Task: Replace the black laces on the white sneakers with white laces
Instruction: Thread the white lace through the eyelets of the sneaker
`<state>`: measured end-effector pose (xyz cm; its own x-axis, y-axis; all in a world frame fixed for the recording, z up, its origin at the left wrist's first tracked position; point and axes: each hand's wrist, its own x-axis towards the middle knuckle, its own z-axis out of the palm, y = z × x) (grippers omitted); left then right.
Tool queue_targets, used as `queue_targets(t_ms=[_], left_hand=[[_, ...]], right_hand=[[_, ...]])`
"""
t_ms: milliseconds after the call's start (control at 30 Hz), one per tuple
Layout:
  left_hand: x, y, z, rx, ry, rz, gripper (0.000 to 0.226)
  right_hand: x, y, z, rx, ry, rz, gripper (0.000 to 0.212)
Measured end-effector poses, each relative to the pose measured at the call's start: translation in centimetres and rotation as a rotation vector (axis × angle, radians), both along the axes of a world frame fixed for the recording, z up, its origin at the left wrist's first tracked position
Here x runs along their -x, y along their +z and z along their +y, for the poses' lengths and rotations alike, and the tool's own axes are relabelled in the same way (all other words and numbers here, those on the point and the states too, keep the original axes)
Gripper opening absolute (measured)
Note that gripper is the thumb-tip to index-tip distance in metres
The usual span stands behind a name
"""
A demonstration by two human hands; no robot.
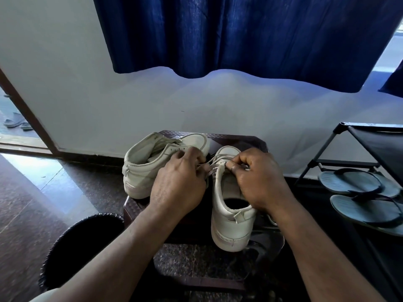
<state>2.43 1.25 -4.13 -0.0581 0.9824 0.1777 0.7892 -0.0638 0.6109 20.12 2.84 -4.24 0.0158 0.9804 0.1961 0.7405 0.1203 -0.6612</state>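
Two white sneakers stand on a dark brown stool (237,138). The near sneaker (231,223) points its heel at me, and a white lace (218,159) crosses its upper eyelets. My left hand (181,182) pinches a strand of that lace at the sneaker's left side. My right hand (259,179) pinches the lace at the right eyelet edge, thumb on top. The other sneaker (148,162) lies tilted at the stool's back left, with no lace showing in its eyelets. No black lace is in sight.
A black bin (80,243) stands at the lower left beside the stool. On the right is a black shoe rack (370,144) with a pair of grey flip-flops (362,192) under it. A blue curtain (239,35) hangs on the wall behind.
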Motion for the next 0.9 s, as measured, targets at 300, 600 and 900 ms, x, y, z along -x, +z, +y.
queue_targets(t_ms=[300, 600, 900], left_hand=[[-1.3, -0.3, 0.8, 0.120, -0.093, -0.217, 0.013], [0.8, -0.2, 0.0, 0.035, -0.148, 0.195, 0.012], [-1.0, 0.1, 0.8, 0.101, -0.129, -0.151, 0.014]], right_hand=[[0.0, 0.5, -0.5, 0.034, 0.037, -0.041, 0.021], [-0.5, 0.3, -0.1, 0.070, 0.024, -0.042, 0.019], [-0.3, 0.7, -0.2, 0.038, 0.075, -0.014, 0.016]])
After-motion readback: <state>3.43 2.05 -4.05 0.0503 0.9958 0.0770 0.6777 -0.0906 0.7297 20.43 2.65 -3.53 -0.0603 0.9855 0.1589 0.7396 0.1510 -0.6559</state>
